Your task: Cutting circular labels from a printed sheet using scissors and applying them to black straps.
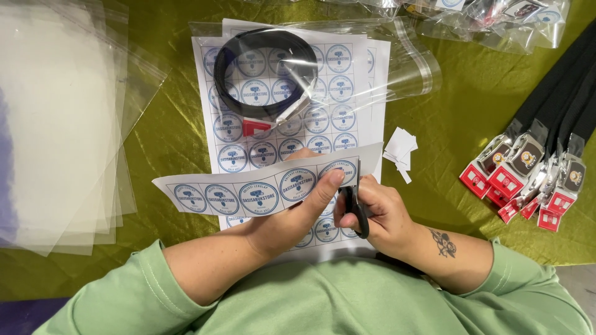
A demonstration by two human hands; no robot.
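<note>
My left hand [292, 214] pinches a long white paper strip [248, 189] printed with a row of round blue labels. My right hand [379, 214] grips black-handled scissors [355, 208], whose blades sit at the strip's right part. Under both hands lies a white sheet of the same round labels [279, 118]. A coiled black belt [264, 71] in a clear plastic bag rests on the far part of that sheet.
A stack of clear plastic bags [56, 124] lies at the left on the green cloth [465, 111]. Small white paper offcuts [400, 152] sit right of the sheet. Several black belts with red-tagged buckles [528, 167] lie at the right. More bagged items [496, 18] are at the far right.
</note>
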